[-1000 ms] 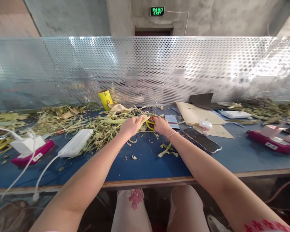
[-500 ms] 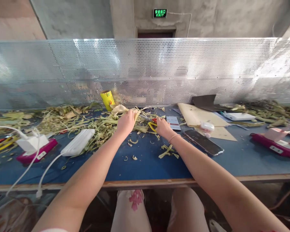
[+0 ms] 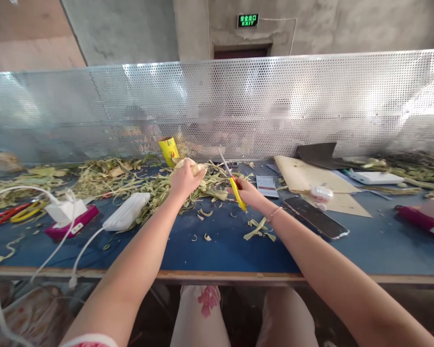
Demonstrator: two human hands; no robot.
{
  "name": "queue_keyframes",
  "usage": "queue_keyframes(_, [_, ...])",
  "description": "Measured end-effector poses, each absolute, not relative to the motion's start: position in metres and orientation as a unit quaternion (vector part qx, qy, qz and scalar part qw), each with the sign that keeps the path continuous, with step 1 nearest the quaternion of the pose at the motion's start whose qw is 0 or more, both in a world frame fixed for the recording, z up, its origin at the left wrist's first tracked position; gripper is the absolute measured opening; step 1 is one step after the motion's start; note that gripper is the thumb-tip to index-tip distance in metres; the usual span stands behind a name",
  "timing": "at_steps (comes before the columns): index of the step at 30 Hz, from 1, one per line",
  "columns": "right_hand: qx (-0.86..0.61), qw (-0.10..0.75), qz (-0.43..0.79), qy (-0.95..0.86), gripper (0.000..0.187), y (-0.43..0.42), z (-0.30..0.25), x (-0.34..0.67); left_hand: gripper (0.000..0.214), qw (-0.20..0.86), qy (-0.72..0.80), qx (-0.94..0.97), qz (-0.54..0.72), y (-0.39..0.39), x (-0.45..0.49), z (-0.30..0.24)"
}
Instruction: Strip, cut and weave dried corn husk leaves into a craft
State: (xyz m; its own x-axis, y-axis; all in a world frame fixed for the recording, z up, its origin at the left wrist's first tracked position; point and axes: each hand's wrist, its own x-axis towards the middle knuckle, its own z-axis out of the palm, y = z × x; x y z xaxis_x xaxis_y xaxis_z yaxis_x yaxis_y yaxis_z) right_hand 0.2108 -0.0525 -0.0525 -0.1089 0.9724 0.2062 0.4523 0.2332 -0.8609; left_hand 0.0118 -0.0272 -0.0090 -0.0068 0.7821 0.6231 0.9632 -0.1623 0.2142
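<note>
My left hand (image 3: 187, 180) is closed around a pale, cream-coloured dried leaf or husk (image 3: 198, 169), partly hidden by the fingers. To its right, my right hand (image 3: 248, 193) grips a pair of scissors (image 3: 237, 193) by the yellow and red handles. The metal blades point up and away, apart from the husk. Beneath and beside both hands spreads a pile of dry, greenish strips (image 3: 159, 190). A yellow cardboard tube (image 3: 168, 150) stands just behind my left hand.
At left are a white power bank (image 3: 126, 212), a magenta power strip (image 3: 72, 224) with cables, and more scissors (image 3: 21, 213). At right lie a phone (image 3: 314, 218), a white earphone case (image 3: 321, 193), and brown card (image 3: 307, 174). A perforated metal screen (image 3: 231, 86) borders the table's back.
The scissors have swung upright in my right hand, blades now away from the husk. My left hand has turned with the husk. The view has shifted slightly left.
</note>
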Motion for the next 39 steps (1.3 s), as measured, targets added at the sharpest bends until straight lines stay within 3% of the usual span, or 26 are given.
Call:
queue_keyframes(4, [-0.543,0.341,0.289,-0.711,0.033,-0.060,-0.047,0.211,0.047,0.136,-0.631,-0.682,-0.344,-0.026,0.008,-0.009])
queue_keyframes(21, [-0.543,0.283,0.223,-0.759,0.036,-0.069,-0.043,0.208,0.040,0.044,-0.553,-0.733,-0.394,-0.026,0.009,-0.008])
queue_keyframes(27, [-0.534,0.292,0.218,-0.763,0.038,-0.068,-0.045,0.207,0.017,0.012,-0.490,-0.779,-0.392,-0.021,0.006,-0.008])
queue_keyframes(39, [-0.536,0.304,0.157,-0.772,0.033,-0.068,-0.045,0.206,0.034,-0.084,-0.468,-0.757,-0.448,-0.015,-0.001,-0.005])
